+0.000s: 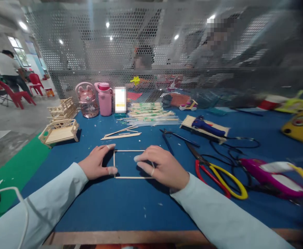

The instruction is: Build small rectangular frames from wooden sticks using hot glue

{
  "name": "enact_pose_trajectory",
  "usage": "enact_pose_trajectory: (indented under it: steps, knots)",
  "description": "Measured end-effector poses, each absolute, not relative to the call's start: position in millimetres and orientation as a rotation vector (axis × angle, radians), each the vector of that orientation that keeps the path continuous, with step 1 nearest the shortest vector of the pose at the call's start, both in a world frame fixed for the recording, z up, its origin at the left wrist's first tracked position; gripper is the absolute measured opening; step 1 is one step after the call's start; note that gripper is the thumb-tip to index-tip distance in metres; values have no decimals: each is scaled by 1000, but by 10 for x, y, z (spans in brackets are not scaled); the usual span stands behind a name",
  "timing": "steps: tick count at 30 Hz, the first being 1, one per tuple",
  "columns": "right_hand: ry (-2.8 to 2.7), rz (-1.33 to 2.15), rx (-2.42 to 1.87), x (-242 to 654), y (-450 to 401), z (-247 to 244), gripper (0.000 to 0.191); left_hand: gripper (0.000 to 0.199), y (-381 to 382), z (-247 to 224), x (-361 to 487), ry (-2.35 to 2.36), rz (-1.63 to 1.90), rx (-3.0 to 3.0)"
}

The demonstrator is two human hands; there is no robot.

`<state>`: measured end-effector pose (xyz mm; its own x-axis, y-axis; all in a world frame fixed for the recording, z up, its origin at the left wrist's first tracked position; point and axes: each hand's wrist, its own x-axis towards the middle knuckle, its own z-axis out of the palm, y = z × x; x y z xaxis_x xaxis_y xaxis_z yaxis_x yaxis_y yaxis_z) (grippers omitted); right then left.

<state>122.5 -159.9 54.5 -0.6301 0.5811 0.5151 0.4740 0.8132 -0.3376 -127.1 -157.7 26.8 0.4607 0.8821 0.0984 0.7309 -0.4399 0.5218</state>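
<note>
A rectangle of thin wooden sticks lies flat on the blue table mat. At its left end is my left hand, thumb and forefinger apart, their tips touching the two left corners. My right hand is over the right end, its fingers curved and spread a little; it hides that end of the rectangle, and whether anything is between its fingers is hidden. White coverings show on several fingertips. Just behind the rectangle lie loose sticks.
Pliers, scissors and a purple glue gun with a cable lie to the right. Small wooden beds, a pink bottle, a phone and bundled sticks stand behind. People are beyond the mesh screen.
</note>
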Motion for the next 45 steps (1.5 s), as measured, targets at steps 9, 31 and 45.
enact_pose_trajectory:
  steps: [9,31,45]
  knots:
    - [-2221,467,-1005,1586,-1364,590,11,89,-1578,264,-1284,1353,463,2367]
    - [-2469,736,-983,1738,-1561,477,9,92,-1688,299,-1152,1346,404,2372]
    - [-2444,882,-1013,1759,-1535,497,12,91,-1674,275,-1154,1362,408,2385]
